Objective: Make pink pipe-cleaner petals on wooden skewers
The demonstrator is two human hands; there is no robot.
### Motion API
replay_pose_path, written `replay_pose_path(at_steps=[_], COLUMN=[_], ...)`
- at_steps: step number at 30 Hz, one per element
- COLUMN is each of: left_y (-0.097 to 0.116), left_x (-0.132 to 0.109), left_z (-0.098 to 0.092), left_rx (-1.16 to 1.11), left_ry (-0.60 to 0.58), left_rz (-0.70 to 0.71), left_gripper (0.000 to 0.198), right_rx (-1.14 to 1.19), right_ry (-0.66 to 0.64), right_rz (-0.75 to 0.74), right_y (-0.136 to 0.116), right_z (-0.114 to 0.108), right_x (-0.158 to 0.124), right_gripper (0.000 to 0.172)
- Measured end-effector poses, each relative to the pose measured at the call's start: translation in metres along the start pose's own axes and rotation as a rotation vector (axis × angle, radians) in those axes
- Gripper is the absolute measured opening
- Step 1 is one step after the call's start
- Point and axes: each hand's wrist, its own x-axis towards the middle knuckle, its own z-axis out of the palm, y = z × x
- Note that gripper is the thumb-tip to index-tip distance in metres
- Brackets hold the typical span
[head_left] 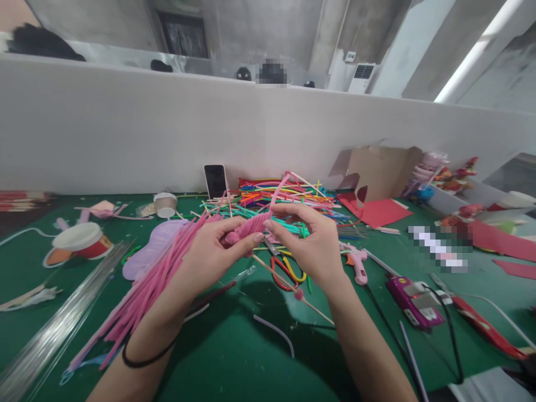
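Both hands are raised over a green table point(234, 357), working a coiled pink pipe cleaner piece point(251, 226). My left hand point(213, 251) is closed round its left end, thumb pressing on top. My right hand point(307, 243) pinches the right end, where a pink stem point(280, 190) curves upward. A bundle of pink pipe cleaners point(146, 293) lies under my left wrist. A thin wooden stick with a pink bud point(293, 290) lies beneath the hands.
A heap of coloured pipe cleaners point(285, 198) sits behind the hands, a phone point(216, 181) leaning on the white wall. Pliers point(287, 271), a pink glue gun point(357, 262), a purple tool point(412, 298), red paper point(377, 211), a red bowl point(81, 241), a cup point(165, 204) and wires point(54, 329) lie around.
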Motion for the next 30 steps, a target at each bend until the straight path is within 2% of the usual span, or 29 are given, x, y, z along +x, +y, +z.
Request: replay_pose_path(at_steps=[6,14,22,30], left_y=[0.008,0.007,0.009,0.008], left_x=[-0.004,-0.002,-0.005,-0.005], left_z=[0.001,0.003,0.003,0.004], left_rx=[-0.011,-0.034,-0.033,-0.038], left_ry=[-0.017,0.017,0.031,0.000], left_rz=[0.014,0.007,0.017,0.027], left_gripper=[0.024,0.022,0.021,0.024], right_rx=[0.038,0.081,0.053,0.159], right_ry=[-0.067,-0.104,-0.137,-0.201], right_rz=[0.008,0.062,0.048,0.199], right_y=[-0.002,-0.003,-0.009,-0.012], right_z=[-0.004,-0.005,-0.010,-0.013], right_x=[0.000,0.000,0.000,0.001], right_gripper=[0.018,0.016,0.012,0.009])
